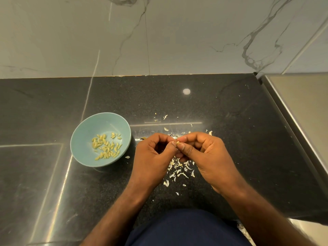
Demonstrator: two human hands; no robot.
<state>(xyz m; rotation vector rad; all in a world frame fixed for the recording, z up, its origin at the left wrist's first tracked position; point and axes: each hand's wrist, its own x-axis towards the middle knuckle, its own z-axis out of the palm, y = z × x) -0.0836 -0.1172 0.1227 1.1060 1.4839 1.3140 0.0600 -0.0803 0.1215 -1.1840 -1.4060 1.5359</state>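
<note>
My left hand point(152, 155) and my right hand point(202, 153) meet above the black counter, thumbs and fingertips pressed together. Between them they pinch a small pale seed point(178, 143), mostly hidden by the fingers. A light blue bowl point(83, 139) stands on the counter to the left of my left hand, holding several yellowish peeled seeds point(106, 147). Below and behind my hands lies a scatter of white seed husks point(179, 170).
The black speckled counter point(53, 174) runs back to a white marble wall point(159, 36). A steel surface point(301, 107) borders the counter on the right. More husk bits point(165, 117) lie beyond my hands. My dark blue clothing point(186, 228) shows at the bottom.
</note>
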